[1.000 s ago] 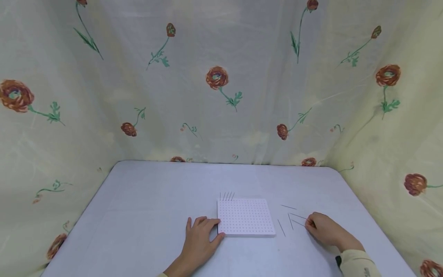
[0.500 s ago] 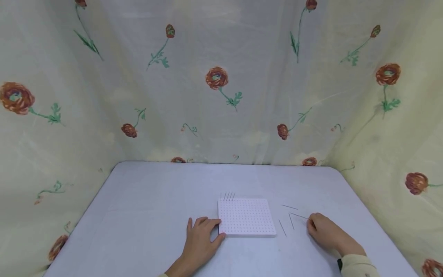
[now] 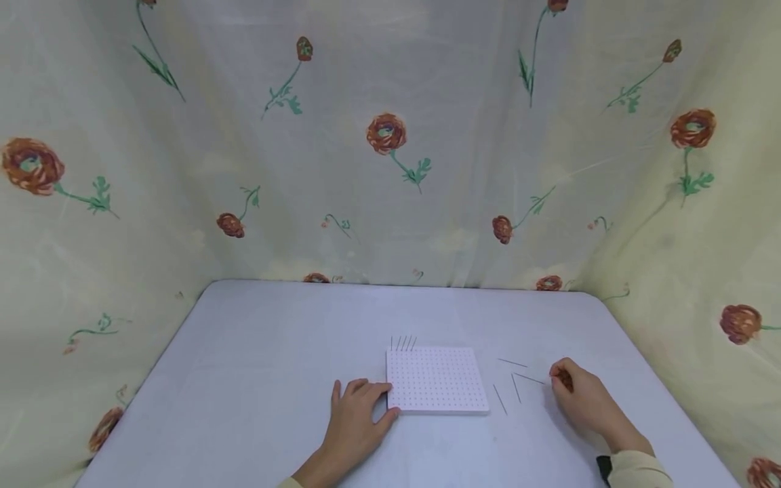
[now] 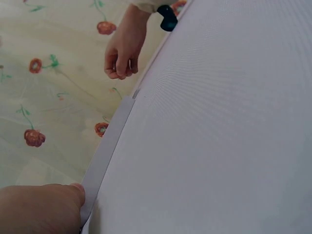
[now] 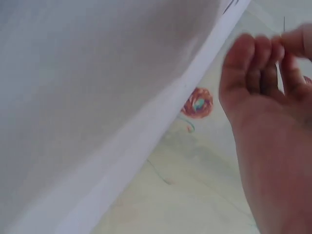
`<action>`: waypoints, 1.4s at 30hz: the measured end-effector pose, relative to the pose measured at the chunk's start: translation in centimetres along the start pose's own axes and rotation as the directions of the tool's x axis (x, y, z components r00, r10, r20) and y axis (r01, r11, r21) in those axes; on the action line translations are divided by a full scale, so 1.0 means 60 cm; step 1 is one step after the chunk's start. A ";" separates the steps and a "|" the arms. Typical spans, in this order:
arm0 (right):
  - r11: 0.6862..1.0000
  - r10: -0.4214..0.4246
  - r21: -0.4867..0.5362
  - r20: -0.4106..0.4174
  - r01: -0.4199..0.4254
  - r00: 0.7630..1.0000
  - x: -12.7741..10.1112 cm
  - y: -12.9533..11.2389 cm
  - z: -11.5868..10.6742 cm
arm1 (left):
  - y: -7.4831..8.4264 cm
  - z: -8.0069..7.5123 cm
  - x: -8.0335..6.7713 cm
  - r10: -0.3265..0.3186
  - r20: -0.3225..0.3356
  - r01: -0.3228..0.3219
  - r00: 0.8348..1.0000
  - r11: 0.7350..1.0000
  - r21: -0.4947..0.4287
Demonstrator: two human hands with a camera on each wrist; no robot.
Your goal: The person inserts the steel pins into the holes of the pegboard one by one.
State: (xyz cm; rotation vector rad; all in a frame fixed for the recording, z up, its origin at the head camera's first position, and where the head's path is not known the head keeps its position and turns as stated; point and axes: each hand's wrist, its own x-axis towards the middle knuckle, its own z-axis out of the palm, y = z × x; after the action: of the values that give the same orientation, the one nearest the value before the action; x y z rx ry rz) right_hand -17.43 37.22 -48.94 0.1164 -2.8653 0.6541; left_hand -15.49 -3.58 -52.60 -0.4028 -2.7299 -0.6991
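White pegboard (image 3: 436, 379) bears no readable writing; left hand (image 3: 352, 425) steadies it.

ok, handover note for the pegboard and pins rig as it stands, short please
Left hand: fingers flat, steadying the left edge of the white perforated square board.
Right hand: raised right of the board, fingertips curled together, apparently pinching one thin metal pin.
Done: five pins stand upright in the board's far row.
Left: four loose pins lie on the white table.

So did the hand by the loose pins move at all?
Yes. The right hand has drawn back to the right, away from the white pegboard, and lifted a little off the loose pins.
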 end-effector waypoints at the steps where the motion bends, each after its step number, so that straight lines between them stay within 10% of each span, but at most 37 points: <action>1: 1.000 0.002 0.009 -0.016 -0.002 1.000 0.001 -0.001 0.000 | 0.000 0.000 -0.001 0.001 0.000 -0.001 1.000 1.000 0.000; 16: 0.930 0.288 0.254 -0.048 -0.267 0.956 0.031 -0.033 -0.013 | -0.001 0.003 0.001 0.007 -0.006 -0.007 1.000 1.000 0.003; 23: 0.691 0.341 0.669 0.030 -0.272 0.940 0.044 -0.028 -0.008 | -0.001 0.005 0.002 0.005 -0.003 -0.005 1.000 1.000 0.018; 33: 0.508 0.393 0.842 -0.040 -0.181 0.919 0.057 -0.082 -0.017 | -0.005 0.005 0.001 0.000 0.001 0.000 1.000 1.000 0.015; 42: 0.526 0.321 0.850 -0.167 -0.029 0.932 0.086 -0.096 0.021 | -0.004 0.005 0.001 0.003 0.005 -0.003 1.000 1.000 -0.009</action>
State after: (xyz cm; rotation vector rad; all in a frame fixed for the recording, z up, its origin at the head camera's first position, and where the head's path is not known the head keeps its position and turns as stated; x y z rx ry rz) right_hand -21.99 31.31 -46.53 -0.1428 -2.0114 1.8739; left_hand -15.71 -3.62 -52.91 -0.4107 -2.7308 -0.7113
